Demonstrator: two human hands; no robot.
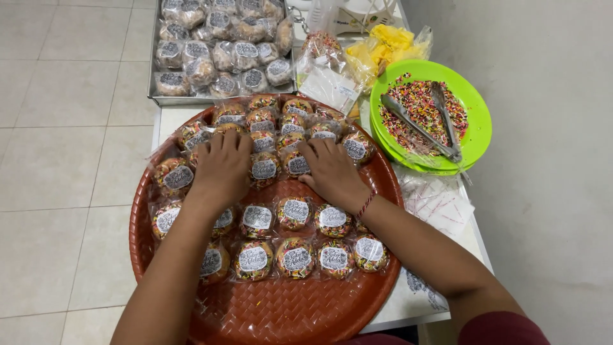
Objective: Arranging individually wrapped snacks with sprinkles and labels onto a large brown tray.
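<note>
Two hands lying palm-down, fingers spread flat, gripping nothing: left hand (222,165) and right hand (332,171) are pressing on wrapped sprinkle cookies (263,167) filling the round woven red tray (281,313). Tray is sitting on a white table (399,306) over tiled floor (57,128), with a metal tray (191,99) of more packs behind and a green plate (479,121) holding tongs (421,124) to the right.
</note>
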